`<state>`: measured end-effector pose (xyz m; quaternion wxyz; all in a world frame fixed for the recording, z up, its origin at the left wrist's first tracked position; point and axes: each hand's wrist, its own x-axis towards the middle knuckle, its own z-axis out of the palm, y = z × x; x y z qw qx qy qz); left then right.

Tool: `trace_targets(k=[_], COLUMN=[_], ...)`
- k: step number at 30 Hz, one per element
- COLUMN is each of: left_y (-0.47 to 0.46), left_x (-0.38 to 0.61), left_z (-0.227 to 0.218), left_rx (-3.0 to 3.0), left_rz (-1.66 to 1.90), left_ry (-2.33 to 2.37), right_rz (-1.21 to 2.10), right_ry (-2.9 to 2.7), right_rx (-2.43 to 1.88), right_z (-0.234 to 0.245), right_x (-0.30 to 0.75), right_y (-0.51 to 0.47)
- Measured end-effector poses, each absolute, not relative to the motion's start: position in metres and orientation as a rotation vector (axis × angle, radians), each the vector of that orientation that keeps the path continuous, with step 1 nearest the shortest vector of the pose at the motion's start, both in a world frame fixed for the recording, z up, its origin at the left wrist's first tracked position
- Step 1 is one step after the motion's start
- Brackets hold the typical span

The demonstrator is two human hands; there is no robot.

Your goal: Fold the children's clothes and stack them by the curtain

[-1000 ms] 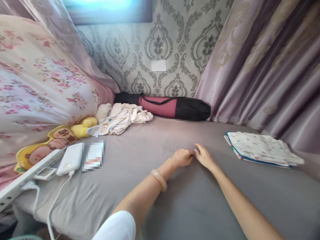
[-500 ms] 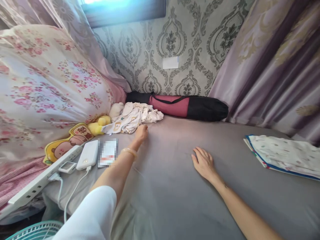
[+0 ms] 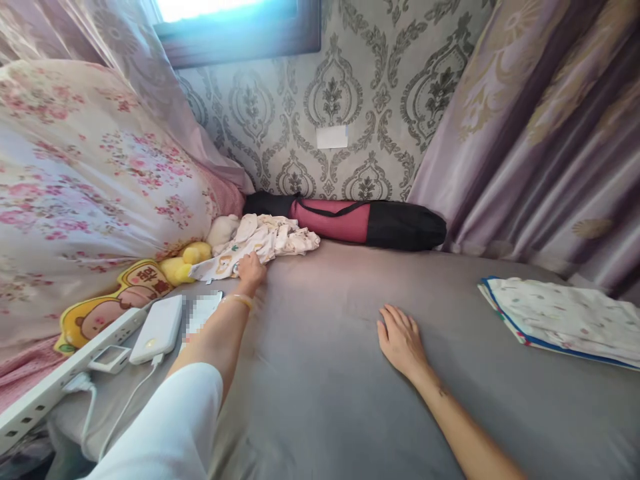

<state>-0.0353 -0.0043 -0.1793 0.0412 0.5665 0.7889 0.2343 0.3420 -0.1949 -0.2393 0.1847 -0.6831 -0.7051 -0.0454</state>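
Observation:
My left hand [image 3: 251, 269], a pale bangle at its wrist, reaches to the front edge of a crumpled pile of small white printed clothes [image 3: 280, 239]. Its fingers are curled against the nearest white garment [image 3: 220, 267], pinching the cloth; the fingertips are partly hidden. Flat on the grey bed sheet [image 3: 320, 373] lies my right hand [image 3: 401, 339], palm down and fingers stretched out, with nothing in it. A folded stack of white patterned cloth [image 3: 565, 317] with a blue edge lies farther right, apart from this hand.
Along the wall lies a long black and dark red bag [image 3: 335, 220]. On the left are a white power strip [image 3: 35, 407], a white power bank [image 3: 157, 328] with a cable, a yellow plush toy [image 3: 186, 262] and a cartoon cushion [image 3: 107, 307]. A floral cover [image 3: 90, 173] bulges behind them.
My left hand has moved from bare sheet beside the clothes pile onto the pile's front edge. My right hand stays flat on the sheet. The view has shifted slightly.

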Motion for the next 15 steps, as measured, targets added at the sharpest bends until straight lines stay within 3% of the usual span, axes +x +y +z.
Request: trace_targets(k=[15], left_y=[-0.012], left_x=[-0.022], left_z=[-0.153], left_rx=[1.336], left_rz=[1.460], left_ry=[1.921], right_rz=[-0.167], right_ry=[-2.013], right_rx=[-1.914], right_z=[-0.242], right_x=[0.343], right_y=[-0.195])
